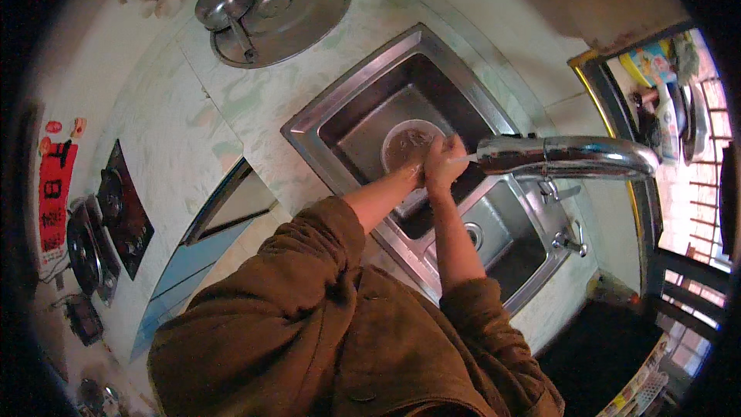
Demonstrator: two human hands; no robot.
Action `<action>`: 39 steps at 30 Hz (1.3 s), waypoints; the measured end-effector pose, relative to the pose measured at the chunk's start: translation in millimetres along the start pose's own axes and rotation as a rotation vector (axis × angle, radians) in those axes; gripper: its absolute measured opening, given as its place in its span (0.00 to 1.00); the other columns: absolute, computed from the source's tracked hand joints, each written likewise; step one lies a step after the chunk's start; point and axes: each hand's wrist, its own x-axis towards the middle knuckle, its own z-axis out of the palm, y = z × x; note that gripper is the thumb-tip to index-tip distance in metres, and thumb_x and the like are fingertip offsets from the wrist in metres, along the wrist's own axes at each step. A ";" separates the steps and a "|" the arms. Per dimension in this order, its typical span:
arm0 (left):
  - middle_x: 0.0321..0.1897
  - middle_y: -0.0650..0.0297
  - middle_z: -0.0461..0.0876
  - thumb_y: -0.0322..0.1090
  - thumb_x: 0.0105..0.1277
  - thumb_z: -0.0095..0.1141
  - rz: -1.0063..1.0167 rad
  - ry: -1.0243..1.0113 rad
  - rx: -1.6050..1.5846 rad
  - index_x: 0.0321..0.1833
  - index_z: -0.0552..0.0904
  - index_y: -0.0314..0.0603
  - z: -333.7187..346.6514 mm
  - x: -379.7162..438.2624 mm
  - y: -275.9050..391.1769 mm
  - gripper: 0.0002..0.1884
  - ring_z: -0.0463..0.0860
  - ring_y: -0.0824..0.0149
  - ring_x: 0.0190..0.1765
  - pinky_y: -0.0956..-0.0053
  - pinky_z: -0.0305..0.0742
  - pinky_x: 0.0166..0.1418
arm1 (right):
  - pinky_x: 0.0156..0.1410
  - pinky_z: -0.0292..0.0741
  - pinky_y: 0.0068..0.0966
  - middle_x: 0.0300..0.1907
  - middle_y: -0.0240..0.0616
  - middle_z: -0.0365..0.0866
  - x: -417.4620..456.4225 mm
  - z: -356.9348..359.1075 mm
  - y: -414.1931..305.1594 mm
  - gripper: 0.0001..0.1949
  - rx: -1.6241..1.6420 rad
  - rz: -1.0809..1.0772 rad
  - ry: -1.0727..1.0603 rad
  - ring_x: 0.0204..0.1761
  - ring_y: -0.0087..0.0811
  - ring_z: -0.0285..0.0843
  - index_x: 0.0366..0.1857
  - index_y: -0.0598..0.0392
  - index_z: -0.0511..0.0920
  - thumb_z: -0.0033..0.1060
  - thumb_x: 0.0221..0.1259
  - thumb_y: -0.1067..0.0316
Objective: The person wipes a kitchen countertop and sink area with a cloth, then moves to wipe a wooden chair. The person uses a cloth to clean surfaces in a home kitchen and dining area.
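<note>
My left hand (419, 169) comes in from the left over the rim of a white bowl (384, 150) in the upper basin of a steel double sink (359, 110). Bent at the wrist, my right hand (447, 161) presses against it, and the two overlap, so most fingers are hidden. From the chrome faucet spout (509, 155) a thin stream of water falls onto my right hand. The bowl holds liquid with small pieces or bubbles in it. Whether either hand grips something cannot be told.
A small metal saucepan (226, 3) rests on a large round metal lid or tray (312, 11) on the counter. The second basin (492, 220) with its drain lies by my right forearm. A cooktop (124, 208) is at far left. Bottles and pans stand by the window at right.
</note>
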 end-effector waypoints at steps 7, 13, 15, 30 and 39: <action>0.50 0.64 0.76 0.59 0.61 0.53 0.078 -0.283 -0.333 0.52 0.75 0.49 -28.3 5.2 -4.1 0.25 0.75 0.64 0.47 0.65 0.69 0.52 | 0.40 0.69 0.34 0.24 0.46 0.71 9.6 7.3 57.8 0.20 0.277 0.168 -0.081 0.30 0.41 0.71 0.30 0.58 0.72 0.49 0.60 0.47; 0.52 0.63 0.75 0.64 0.63 0.43 -0.137 -0.749 -0.338 0.56 0.73 0.49 -35.1 -0.5 20.4 0.30 0.75 0.62 0.50 0.63 0.72 0.52 | 0.37 0.70 0.44 0.28 0.53 0.78 -23.0 -22.5 -49.4 0.15 -0.149 0.042 -0.319 0.32 0.54 0.76 0.26 0.58 0.76 0.55 0.58 0.54; 0.55 0.61 0.73 0.60 0.66 0.41 -0.004 -0.674 -0.301 0.60 0.70 0.47 -16.4 -39.9 24.5 0.29 0.75 0.62 0.50 0.65 0.72 0.52 | 0.36 0.71 0.44 0.27 0.53 0.78 -39.4 -21.5 -56.5 0.13 -0.241 -0.076 -0.206 0.32 0.54 0.76 0.26 0.57 0.77 0.56 0.56 0.57; 0.50 0.53 0.77 0.54 0.61 0.52 0.489 -0.026 0.764 0.56 0.73 0.38 38.4 -61.3 40.9 0.29 0.78 0.55 0.46 0.63 0.71 0.52 | 0.47 0.73 0.41 0.48 0.47 0.78 26.4 10.2 94.0 0.25 0.822 1.265 0.013 0.45 0.47 0.78 0.47 0.60 0.76 0.49 0.59 0.46; 0.56 0.49 0.72 0.45 0.52 0.65 0.874 -0.496 1.353 0.64 0.67 0.42 26.9 -75.3 59.0 0.36 0.75 0.56 0.55 0.67 0.67 0.60 | 0.66 0.64 0.37 0.54 0.44 0.74 -1.0 -14.2 95.6 0.19 2.303 1.011 -0.791 0.56 0.38 0.71 0.51 0.59 0.72 0.36 0.67 0.57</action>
